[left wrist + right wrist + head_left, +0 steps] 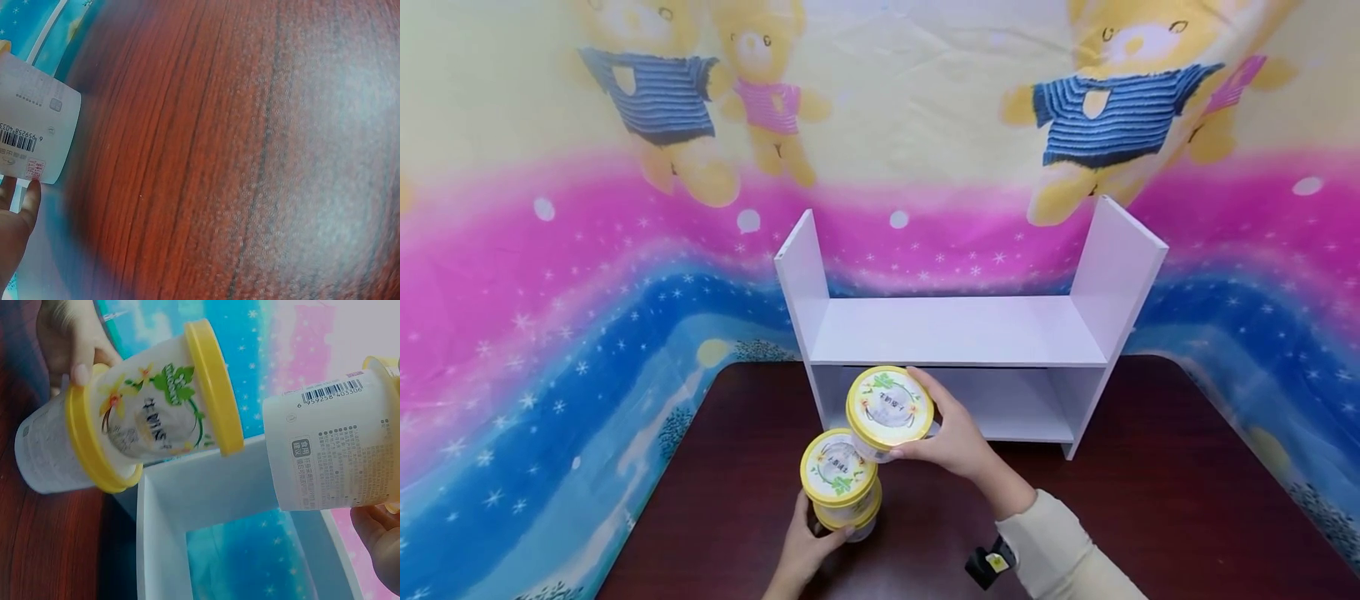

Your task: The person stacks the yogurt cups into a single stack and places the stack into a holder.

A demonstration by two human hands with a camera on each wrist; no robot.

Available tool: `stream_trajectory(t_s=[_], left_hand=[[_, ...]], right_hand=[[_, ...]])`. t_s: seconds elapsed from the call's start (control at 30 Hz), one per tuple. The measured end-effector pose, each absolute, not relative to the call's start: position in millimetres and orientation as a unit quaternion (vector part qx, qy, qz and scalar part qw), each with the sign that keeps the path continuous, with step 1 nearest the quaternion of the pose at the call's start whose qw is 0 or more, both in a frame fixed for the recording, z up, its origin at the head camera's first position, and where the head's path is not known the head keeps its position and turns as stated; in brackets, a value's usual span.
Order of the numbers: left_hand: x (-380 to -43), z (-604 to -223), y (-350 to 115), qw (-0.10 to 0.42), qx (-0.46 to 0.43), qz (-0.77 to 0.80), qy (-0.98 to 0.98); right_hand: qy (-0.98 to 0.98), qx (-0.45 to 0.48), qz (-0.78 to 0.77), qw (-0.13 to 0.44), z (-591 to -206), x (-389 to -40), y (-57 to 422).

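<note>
Two white paper tubs with yellow lids stand one on top of the other above the table. My left hand (805, 543) grips the lower tub (47, 447) around its lid. On it sits the upper tub (838, 468), printed with flowers and green leaves. A third yellow-lidded tub (891, 407) is in my right hand (951, 437), thumb on the near side and fingers at the far side. It is held higher, beside the stack, and overlaps the upper lid in the head view. Its barcoded side (331, 440) shows in the right wrist view.
A white two-tier shelf (958, 329) with upright side panels stands at the back of the dark red-brown table (1187, 500). Behind it hangs a cloth backdrop (925, 150) with printed bears. A black wrist strap piece (988, 562) hangs by the right sleeve (1056, 542).
</note>
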State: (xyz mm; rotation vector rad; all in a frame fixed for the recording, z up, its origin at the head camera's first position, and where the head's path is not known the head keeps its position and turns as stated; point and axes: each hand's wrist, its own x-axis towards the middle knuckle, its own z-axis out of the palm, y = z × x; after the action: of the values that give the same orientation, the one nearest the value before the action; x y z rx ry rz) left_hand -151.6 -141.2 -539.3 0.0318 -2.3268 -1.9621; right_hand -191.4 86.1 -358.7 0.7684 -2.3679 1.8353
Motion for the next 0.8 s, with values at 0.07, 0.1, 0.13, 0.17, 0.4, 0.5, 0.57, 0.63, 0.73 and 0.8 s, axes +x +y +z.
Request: stream_trajectory(t_s=[0.07,0.1,0.13,0.17,0.4,0.5,0.57,0.63,0.73,0.8], left_hand=[[-151.6,-540.3,-140.7,0.048,0.016,-0.642,-0.765],[-151.5,-540.2,-140.6,0.05,0.016,-0.642,-0.765],[-151.5,-540.3,-140.8,0.048,0.016,-0.643,-0.765],[-151.5,-540.2,-141.0,0.046,0.016,-0.645,-0.763],[-151.6,-538.4,-142.6,0.025,0.008,-0.671,-0.741],[-150.9,-537.6,-142.5,0.022,0.002,-0.679,-0.733],[-150.4,-537.6,-142.5,0.023,-0.002,-0.682,-0.731],[-150.4,-537.9,-143.1,0.023,-0.007,-0.683,-0.73],[-150.2,-538.7,-144.0,0.026,-0.013,-0.683,-0.73],[-149.8,-539.2,-144.4,0.025,-0.016,-0.683,-0.73]], right_hand=[[-0.761,0.253,0.597,0.019,-350.9,-187.0,82.1],[-0.76,0.255,0.598,0.016,-347.1,-184.9,80.0],[-0.757,0.258,0.6,0.013,-343.3,-182.8,77.8],[-0.756,0.262,0.6,0.01,-339.9,-181.1,75.4],[-0.751,0.273,0.601,-0.018,-333.9,-178.2,62.8],[-0.751,0.275,0.599,-0.037,-335.6,-177.9,58.9],[-0.752,0.279,0.596,-0.046,-337.3,-177.6,57.0],[-0.75,0.285,0.594,-0.054,-338.0,-177.2,54.9],[-0.75,0.293,0.59,-0.061,-338.8,-176.7,51.7],[-0.752,0.296,0.585,-0.067,-338.9,-176.5,49.3]])
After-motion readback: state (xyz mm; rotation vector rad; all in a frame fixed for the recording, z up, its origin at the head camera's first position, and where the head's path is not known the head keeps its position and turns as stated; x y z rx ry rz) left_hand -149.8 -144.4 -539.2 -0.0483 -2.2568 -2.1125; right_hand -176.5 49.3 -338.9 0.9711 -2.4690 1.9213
